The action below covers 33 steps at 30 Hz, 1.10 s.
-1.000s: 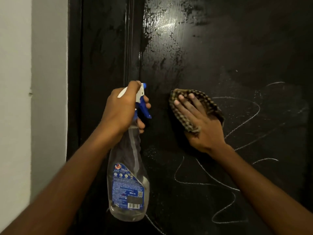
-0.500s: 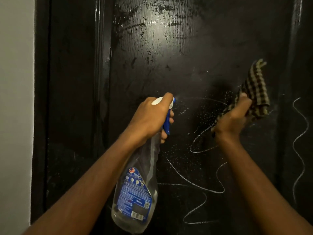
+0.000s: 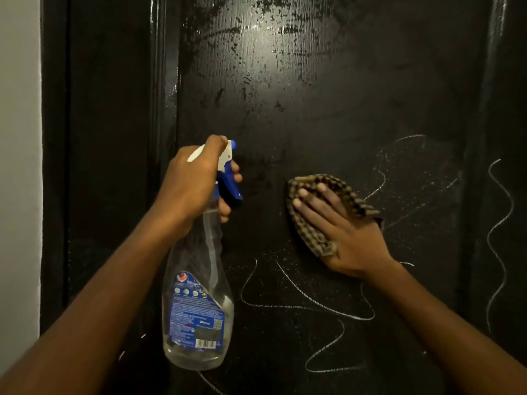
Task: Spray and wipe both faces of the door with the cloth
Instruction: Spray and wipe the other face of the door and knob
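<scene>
A black door (image 3: 328,95) fills the view, glossy and wet near the top, with white chalk squiggles (image 3: 308,306) across its lower half and right side. My left hand (image 3: 194,183) grips the neck of a clear spray bottle (image 3: 199,309) with a blue trigger and blue label, held upright in front of the door's left edge. My right hand (image 3: 342,232) lies flat with fingers spread, pressing a brown checked cloth (image 3: 336,189) against the door at mid height. Fine spray droplets speckle the door right of the cloth.
The black door frame (image 3: 108,166) runs down the left, next to a white wall (image 3: 20,166) at the far left. A raised vertical edge of the door panel (image 3: 490,109) stands at the right, with another chalk wave beyond it.
My right hand has come down and left from a raised, bunched grip and now presses the cloth flat on the door. The bottle has shifted slightly, its trigger released.
</scene>
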Each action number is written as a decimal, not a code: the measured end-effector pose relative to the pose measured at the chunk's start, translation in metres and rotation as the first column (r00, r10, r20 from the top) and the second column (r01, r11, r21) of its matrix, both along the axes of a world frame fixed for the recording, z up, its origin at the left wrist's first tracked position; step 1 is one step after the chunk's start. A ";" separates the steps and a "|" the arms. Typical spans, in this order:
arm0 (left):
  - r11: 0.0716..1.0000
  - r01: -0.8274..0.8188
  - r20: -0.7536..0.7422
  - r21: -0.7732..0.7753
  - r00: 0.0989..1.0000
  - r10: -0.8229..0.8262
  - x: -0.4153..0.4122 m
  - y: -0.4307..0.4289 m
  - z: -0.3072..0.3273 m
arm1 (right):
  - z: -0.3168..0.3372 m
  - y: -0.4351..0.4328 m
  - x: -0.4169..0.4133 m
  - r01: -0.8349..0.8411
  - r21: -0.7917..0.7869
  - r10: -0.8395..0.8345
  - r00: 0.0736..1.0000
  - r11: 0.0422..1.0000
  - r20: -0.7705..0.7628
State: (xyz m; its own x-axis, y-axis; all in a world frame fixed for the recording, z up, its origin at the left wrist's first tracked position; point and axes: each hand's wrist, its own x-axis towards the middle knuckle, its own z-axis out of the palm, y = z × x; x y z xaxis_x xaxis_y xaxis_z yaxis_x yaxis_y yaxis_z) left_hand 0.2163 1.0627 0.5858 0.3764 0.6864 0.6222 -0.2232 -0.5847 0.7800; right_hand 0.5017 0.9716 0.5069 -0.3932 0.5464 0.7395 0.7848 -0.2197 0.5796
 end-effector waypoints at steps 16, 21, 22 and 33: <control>0.997 0.025 0.046 -0.073 0.999 -0.021 -0.017 0.013 -0.002 | 0.003 0.033 -0.049 -0.014 -0.096 0.017 0.999 0.995 0.028; 0.999 0.031 0.018 -0.045 0.999 -0.030 -0.006 0.008 -0.007 | 0.008 -0.013 0.006 -0.019 0.030 0.022 0.995 0.999 -0.100; 0.999 0.029 0.009 -0.040 1.000 -0.029 -0.004 0.006 -0.007 | 0.024 -0.014 0.004 -0.013 0.103 0.034 0.978 0.995 -0.207; 0.998 -0.036 0.031 -0.057 0.999 0.038 0.045 -0.023 -0.008 | 0.020 -0.016 0.020 -0.059 -0.039 0.060 0.998 0.997 0.020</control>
